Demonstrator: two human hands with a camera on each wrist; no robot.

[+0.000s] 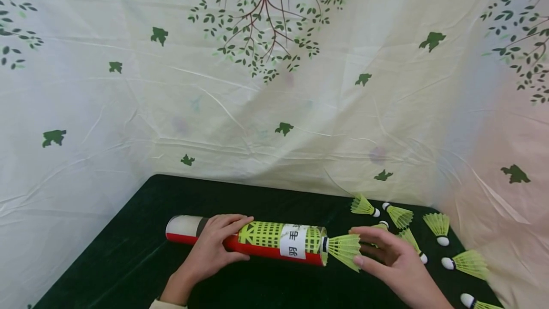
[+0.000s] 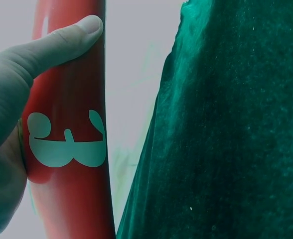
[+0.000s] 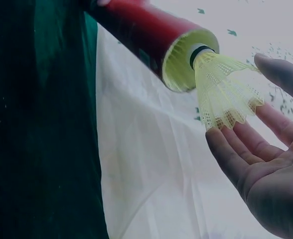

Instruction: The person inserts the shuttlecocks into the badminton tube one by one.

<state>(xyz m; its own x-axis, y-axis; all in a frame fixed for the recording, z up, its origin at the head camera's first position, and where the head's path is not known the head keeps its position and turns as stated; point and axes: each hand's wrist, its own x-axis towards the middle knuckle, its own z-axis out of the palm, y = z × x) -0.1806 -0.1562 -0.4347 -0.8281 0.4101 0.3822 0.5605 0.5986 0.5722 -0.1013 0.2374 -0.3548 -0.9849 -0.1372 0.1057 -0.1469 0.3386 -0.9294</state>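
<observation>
A red, white and yellow-green shuttlecock tube [image 1: 266, 242] lies sideways above the dark green table, its mouth facing right. My left hand [image 1: 214, 242] grips it near the middle; in the left wrist view the thumb [image 2: 67, 45] stretches across its red side. At the mouth is a yellow shuttlecock [image 1: 343, 249], cork end toward the tube and skirt outside. My right hand [image 1: 388, 256] holds that skirt at its wide rim, thumb on one side and fingers on the other. In the right wrist view, yellow mesh shows inside the tube mouth [image 3: 179, 64] around the white cork.
Several yellow shuttlecocks lie at the table's right end, among them one near the back [image 1: 362, 205], one at the right edge [image 1: 469, 263] and one at the front corner [image 1: 476, 302]. A pale leaf-printed cloth [image 1: 257, 123] hangs behind the dark green table [image 1: 128, 232].
</observation>
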